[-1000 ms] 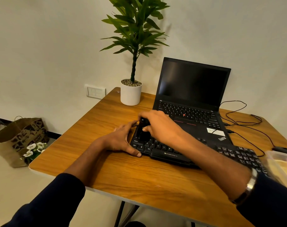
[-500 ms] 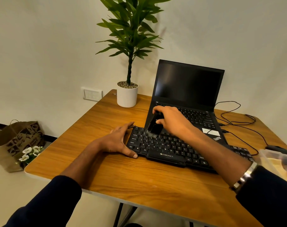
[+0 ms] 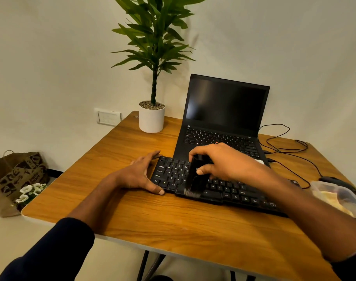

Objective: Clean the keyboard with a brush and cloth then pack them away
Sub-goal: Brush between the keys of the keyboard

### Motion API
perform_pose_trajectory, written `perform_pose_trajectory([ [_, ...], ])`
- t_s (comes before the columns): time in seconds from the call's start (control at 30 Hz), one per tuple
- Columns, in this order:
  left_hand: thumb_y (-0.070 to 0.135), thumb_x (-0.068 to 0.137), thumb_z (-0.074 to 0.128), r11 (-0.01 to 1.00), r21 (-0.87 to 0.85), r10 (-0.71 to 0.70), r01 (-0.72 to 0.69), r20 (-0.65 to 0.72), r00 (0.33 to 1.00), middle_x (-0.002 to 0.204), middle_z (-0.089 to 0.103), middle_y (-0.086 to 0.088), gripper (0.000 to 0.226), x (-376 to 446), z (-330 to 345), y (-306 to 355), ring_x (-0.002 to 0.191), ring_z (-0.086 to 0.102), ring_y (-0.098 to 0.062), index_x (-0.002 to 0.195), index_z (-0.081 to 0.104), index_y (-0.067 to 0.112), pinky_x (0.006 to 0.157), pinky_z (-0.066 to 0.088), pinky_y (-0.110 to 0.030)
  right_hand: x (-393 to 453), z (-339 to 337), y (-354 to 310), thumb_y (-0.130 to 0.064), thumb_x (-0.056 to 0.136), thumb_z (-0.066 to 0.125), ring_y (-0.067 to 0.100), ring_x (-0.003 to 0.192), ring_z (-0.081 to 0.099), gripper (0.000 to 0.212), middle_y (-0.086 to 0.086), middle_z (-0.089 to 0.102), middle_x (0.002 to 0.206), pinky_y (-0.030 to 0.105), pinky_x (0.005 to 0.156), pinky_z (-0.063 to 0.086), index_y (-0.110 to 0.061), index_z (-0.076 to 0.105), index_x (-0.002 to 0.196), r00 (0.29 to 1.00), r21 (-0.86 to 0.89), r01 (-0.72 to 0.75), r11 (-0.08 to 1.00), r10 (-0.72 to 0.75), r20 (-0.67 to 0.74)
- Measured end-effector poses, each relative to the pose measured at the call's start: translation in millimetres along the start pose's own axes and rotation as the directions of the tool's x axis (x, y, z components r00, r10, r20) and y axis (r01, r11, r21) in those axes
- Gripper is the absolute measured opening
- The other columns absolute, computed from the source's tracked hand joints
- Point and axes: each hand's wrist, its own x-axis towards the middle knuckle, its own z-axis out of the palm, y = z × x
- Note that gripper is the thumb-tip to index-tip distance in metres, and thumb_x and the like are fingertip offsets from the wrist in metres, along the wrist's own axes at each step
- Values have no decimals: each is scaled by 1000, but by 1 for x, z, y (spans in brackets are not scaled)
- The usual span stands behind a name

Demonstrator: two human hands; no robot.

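Note:
A black keyboard lies across the wooden table, its far edge resting on the open laptop. My right hand grips a black brush, whose bristles touch the keys near the keyboard's front edge, left of middle. My left hand rests against the keyboard's left end, thumb along the front corner and fingers along the far corner. No cloth is visible.
A potted plant stands at the table's back left. Black cables trail at the back right. A clear plastic container sits at the right edge beside a dark mouse. On the floor at left stands a paper bag with white flowers.
The brush swept from the left keys to the keyboard's far edge, then back towards me to the front rows, slightly further right. My left hand stayed at the keyboard's left end.

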Motion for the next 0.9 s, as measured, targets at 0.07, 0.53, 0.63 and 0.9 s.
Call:
perform_pose_trajectory([
  [0.07, 84, 31, 77, 1000, 1, 2, -2, 0, 1000, 155, 25, -1, 149, 0, -1, 0, 139, 26, -25, 152, -1, 45, 115, 26, -51, -4, -5, 5, -20, 87, 66, 15, 82, 67, 27, -4, 59, 105, 36, 78, 56, -38, 57, 104, 1000, 14, -18, 1000, 18, 20],
  [0.53, 80, 33, 79, 1000, -4, 9, -9, -3, 1000, 156, 25, -1, 147, 0, 0, 0, 140, 26, -25, 152, 0, 45, 116, 25, -55, 2, 4, 58, -14, 86, 66, 22, 107, 55, 31, 3, 60, 113, 36, 86, 44, -28, 59, 113, 940, -70, -161, 984, 132, -316],
  [0.63, 79, 34, 80, 1000, 0, 2, -2, -1, 1000, 156, 25, 0, 146, 1, 0, 0, 139, 26, -26, 152, 0, 45, 116, 25, -55, -15, 3, 52, -17, 87, 66, 22, 104, 57, 31, 3, 62, 113, 32, 81, 43, -29, 58, 115, 965, -120, -173, 978, 144, -217],
  [0.9, 75, 37, 83, 1000, -10, -1, 1, -3, 1000, 156, 23, 1, 145, 3, 0, -2, 140, 26, -26, 152, 1, 46, 114, 29, -56, -52, -16, 38, -19, 87, 65, 11, 85, 55, 27, -5, 60, 108, 31, 74, 47, -36, 57, 106, 986, -101, -164, 981, 167, 22],
])
